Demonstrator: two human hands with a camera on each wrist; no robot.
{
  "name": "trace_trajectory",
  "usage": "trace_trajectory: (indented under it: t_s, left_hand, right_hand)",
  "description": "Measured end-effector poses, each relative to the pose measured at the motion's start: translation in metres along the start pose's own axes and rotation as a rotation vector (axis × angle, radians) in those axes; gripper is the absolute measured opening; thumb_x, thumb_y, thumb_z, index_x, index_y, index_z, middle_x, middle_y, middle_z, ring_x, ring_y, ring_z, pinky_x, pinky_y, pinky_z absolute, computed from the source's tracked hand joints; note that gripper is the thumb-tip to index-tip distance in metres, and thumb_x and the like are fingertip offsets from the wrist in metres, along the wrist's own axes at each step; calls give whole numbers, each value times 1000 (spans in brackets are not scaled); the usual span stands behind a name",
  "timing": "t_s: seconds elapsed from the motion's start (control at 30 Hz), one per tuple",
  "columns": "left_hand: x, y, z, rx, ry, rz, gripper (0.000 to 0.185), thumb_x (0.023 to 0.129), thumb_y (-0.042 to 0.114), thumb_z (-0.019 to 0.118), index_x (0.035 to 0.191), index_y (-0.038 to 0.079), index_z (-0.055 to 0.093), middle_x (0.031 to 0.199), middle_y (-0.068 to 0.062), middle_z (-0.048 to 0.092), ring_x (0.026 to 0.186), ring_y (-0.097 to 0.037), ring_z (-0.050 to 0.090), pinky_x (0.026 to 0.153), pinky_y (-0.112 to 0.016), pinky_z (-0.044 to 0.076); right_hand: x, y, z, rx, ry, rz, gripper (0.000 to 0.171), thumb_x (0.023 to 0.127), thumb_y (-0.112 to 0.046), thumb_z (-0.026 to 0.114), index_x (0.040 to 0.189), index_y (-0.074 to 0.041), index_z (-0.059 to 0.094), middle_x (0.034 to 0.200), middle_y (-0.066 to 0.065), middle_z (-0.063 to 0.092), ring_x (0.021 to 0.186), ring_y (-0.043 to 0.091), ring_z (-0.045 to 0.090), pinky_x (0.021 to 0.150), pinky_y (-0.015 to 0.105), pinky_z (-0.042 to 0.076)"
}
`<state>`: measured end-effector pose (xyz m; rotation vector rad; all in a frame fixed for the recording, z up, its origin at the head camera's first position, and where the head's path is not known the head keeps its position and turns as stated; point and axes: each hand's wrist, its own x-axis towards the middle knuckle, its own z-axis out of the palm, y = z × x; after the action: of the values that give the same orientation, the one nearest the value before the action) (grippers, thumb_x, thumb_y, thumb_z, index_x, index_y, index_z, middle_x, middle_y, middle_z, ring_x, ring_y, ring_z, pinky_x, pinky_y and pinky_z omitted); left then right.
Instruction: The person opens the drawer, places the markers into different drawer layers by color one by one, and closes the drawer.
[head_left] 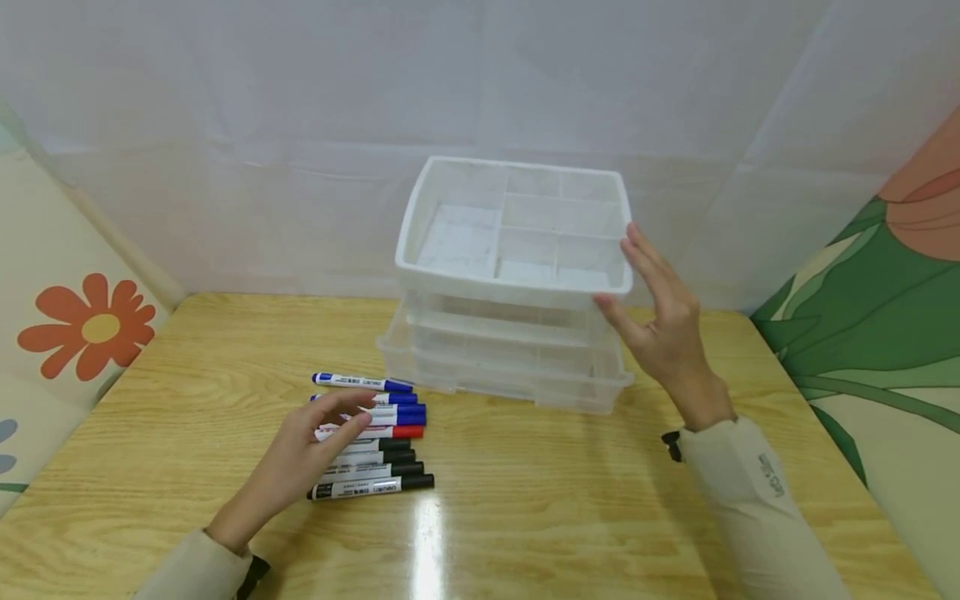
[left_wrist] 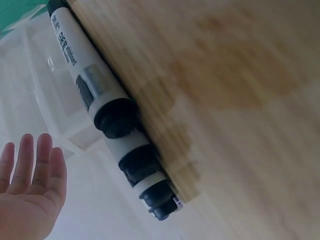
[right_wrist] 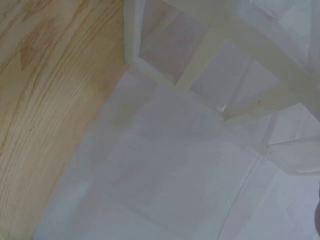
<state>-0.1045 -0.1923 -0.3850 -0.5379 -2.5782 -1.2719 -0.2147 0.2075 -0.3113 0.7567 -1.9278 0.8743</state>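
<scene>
A stack of translucent white plastic trays stands at the table's back middle. The top tray, divided into several compartments, sits tilted on the stack. My right hand is at its right side with fingers straight and the thumb touching the front right corner. In a row in front of the stack lie several markers with blue, red and black caps. My left hand rests its relaxed fingers on the middle ones. In the left wrist view the black-capped marker ends fill the middle.
The wooden table is backed by a white cloth wall. Flower-patterned panels stand at the left and right. The right wrist view shows tray dividers and table wood.
</scene>
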Motion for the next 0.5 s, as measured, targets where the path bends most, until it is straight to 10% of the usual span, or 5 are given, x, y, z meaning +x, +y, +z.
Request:
trace_trajectory:
  t_s: [0.5]
  left_hand:
    - [8,-17,-13,89,22,-35,28,97,10,63,124,4,64,112,-10,72,92,4,61,74,-25,56]
  right_hand:
    - [1,1,3,-7,-5,-11,71,94,-52,61,133,6,56,147,19,50,136,35,50,116,36,39]
